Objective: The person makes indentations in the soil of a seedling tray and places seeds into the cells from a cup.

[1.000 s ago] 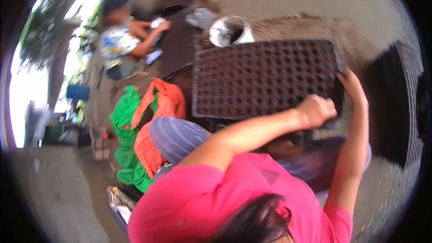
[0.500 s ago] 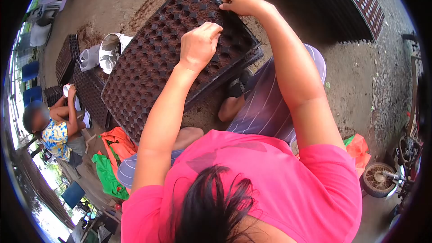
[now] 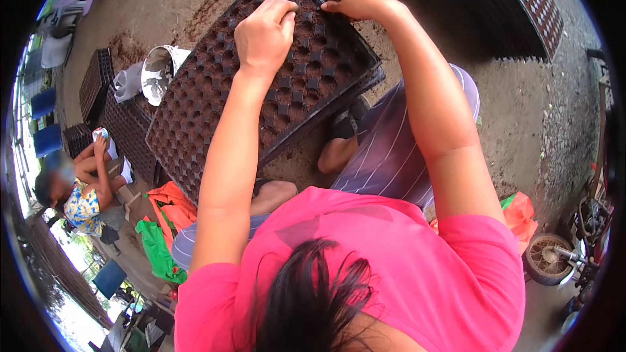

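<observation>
A black seedling tray (image 3: 195, 120) filled with dark brown soil lies in front of me on top of another tray. Its many cells have round hollows pressed in the soil. Over the upper part of the tray is my left hand (image 3: 264, 36), fingers pinched together close to the cells; whatever is between the fingertips is too small to name. My right hand (image 3: 355, 3) is curled closed at the tray's upper right edge, thumb against the fingers. What it holds, if anything, is hidden.
A white bucket (image 3: 158, 72) stands left of the tray, beside more stacked trays (image 3: 127, 127). A person (image 3: 85, 189) sits at the far left holding a small white container. A tall tray stack (image 3: 521, 6) stands upper right; a motorcycle wheel (image 3: 548, 257) is lower right.
My left hand has moved up and left across the tray, away from my right hand. My right hand stays near the edge. The seated person's hands and container have shifted slightly.
</observation>
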`<control>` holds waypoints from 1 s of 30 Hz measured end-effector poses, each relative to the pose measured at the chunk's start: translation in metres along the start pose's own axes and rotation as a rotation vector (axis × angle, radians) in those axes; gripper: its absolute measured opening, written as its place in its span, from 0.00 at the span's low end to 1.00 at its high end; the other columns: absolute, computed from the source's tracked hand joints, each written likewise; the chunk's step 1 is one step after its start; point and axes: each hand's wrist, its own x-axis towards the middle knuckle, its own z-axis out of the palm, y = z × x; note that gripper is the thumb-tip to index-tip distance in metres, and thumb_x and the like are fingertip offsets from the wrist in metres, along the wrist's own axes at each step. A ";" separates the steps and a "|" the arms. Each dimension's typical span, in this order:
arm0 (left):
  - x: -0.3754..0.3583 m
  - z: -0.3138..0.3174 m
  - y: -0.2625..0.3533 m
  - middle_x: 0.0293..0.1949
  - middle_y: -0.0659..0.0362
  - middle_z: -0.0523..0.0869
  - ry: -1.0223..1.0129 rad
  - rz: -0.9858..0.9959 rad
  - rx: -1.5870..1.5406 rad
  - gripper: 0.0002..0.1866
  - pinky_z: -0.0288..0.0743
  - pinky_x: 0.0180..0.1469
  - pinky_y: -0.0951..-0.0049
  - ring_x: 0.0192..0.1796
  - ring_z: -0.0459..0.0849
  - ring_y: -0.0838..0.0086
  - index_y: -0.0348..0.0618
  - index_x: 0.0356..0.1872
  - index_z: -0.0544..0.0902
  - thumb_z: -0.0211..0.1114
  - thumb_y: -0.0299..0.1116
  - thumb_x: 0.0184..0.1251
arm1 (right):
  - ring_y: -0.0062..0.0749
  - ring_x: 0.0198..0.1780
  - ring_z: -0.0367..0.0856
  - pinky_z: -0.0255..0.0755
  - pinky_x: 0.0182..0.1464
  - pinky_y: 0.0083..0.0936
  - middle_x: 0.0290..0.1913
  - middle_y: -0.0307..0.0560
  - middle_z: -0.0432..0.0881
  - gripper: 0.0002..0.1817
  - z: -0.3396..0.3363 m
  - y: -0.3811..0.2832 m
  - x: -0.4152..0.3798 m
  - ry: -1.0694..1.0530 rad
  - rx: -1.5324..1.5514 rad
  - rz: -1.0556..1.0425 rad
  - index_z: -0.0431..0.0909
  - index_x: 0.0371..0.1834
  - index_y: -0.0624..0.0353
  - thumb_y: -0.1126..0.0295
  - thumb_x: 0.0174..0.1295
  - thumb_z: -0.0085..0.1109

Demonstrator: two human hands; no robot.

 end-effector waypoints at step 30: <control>0.073 0.015 -0.103 0.42 0.61 0.92 -0.001 -0.069 0.094 0.06 0.85 0.46 0.58 0.43 0.91 0.58 0.54 0.41 0.90 0.70 0.36 0.66 | 0.28 0.32 0.81 0.80 0.40 0.32 0.32 0.44 0.83 0.21 -0.009 -0.009 -0.008 -0.064 0.055 0.074 0.84 0.49 0.62 0.51 0.76 0.59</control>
